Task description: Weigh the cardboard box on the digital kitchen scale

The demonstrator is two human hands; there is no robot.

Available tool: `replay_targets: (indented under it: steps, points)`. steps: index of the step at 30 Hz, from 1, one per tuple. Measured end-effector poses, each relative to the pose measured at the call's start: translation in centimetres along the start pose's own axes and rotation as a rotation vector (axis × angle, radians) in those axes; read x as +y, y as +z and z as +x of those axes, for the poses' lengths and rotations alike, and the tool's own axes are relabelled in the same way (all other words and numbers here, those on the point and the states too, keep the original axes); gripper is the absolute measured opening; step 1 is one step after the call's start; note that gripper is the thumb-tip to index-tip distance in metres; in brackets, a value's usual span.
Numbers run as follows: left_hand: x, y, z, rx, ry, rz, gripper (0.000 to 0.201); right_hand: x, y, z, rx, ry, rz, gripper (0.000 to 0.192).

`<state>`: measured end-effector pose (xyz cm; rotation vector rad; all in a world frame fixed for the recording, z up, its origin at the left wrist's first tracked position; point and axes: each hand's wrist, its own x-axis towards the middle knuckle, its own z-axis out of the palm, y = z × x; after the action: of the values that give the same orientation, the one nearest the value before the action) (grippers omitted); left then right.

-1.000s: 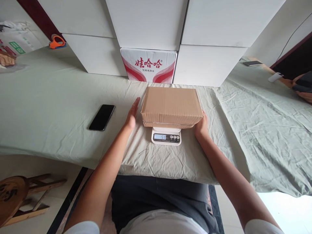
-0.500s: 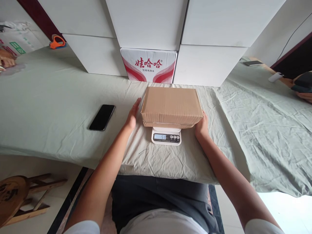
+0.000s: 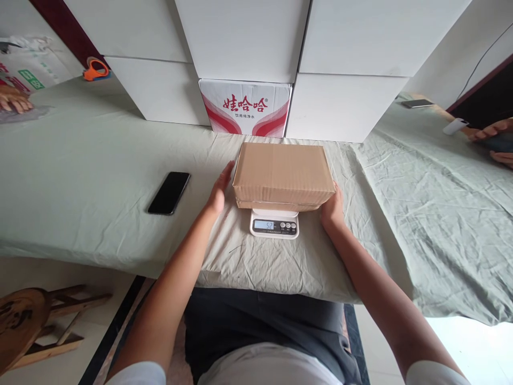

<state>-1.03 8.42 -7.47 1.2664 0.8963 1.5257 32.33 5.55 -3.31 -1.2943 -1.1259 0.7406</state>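
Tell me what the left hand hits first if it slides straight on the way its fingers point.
Likely the red-and-white carton behind the cardboard box; the left hand points along the box's side, though depth is unclear.

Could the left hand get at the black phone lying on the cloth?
Probably yes. The left hand lies open beside the cardboard box, holding nothing, and only bare cloth separates it from the phone.

Most of the scale [image 3: 274, 223] is covered by the cardboard box [image 3: 282, 174], and the small figures on its display cannot be read with certainty. The fingers of the right hand [image 3: 331, 207] are hidden behind the box's right end. Other people's hands [image 3: 14, 100] at the desk's far left and far right edges are cut off by the picture's borders, as is the wooden stool [image 3: 28, 326] at lower left.
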Motion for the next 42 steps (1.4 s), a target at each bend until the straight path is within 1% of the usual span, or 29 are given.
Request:
replay_targets:
  steps: [3, 6, 9, 12, 15, 22, 27, 32, 36, 39, 42]
  points:
    - [1.6, 1.0, -1.0, -0.011, 0.008, 0.008, 0.074, 0.2, 0.5, -0.4, -0.015, -0.006, 0.153, 0.042]
    - [3.2, 2.6, -2.6, 0.050, 0.011, 0.011, 0.073, -0.1, 0.9, -1.4, -0.077, 0.021, 0.347, 0.058]
    - [4.2, 4.1, -4.2, 0.070, 0.017, 0.023, 0.073, -0.8, 1.3, -2.8, -0.095, 0.062, 0.368, 0.067]
    - [4.3, 4.9, -5.1, 0.054, 0.065, 0.065, 0.071, -1.5, 1.7, -4.1, -0.099, 0.064, 0.343, 0.068]
    - [4.1, 4.9, -5.4, 0.067, 0.097, 0.083, 0.071, -1.9, 1.9, -4.8, -0.094, 0.036, 0.364, 0.067]
    - [3.6, 4.8, -5.4, 0.084, 0.123, 0.127, 0.077, -2.3, 1.6, -5.2, -0.097, -0.036, 0.376, 0.070]
    - [2.7, 5.0, -5.7, 0.073, 0.128, 0.145, 0.079, -2.5, 1.8, -5.5, -0.110, -0.110, 0.395, 0.064]
    - [2.1, 5.0, -6.1, 0.063, 0.097, 0.124, 0.079, -2.4, 1.9, -5.6, -0.088, -0.115, 0.320, 0.065]
    - [2.2, 4.9, -6.1, 0.083, 0.088, 0.116, 0.079, -2.3, 1.7, -5.7, -0.091, -0.123, 0.333, 0.059]
    - [2.1, 4.8, -6.1, 0.085, 0.086, 0.112, 0.078, -2.3, 1.7, -5.8, -0.087, -0.126, 0.286, 0.055]
    - [1.9, 4.8, -6.3, 0.077, 0.078, 0.097, 0.077, -2.2, 1.7, -6.0, -0.097, -0.120, 0.249, 0.055]
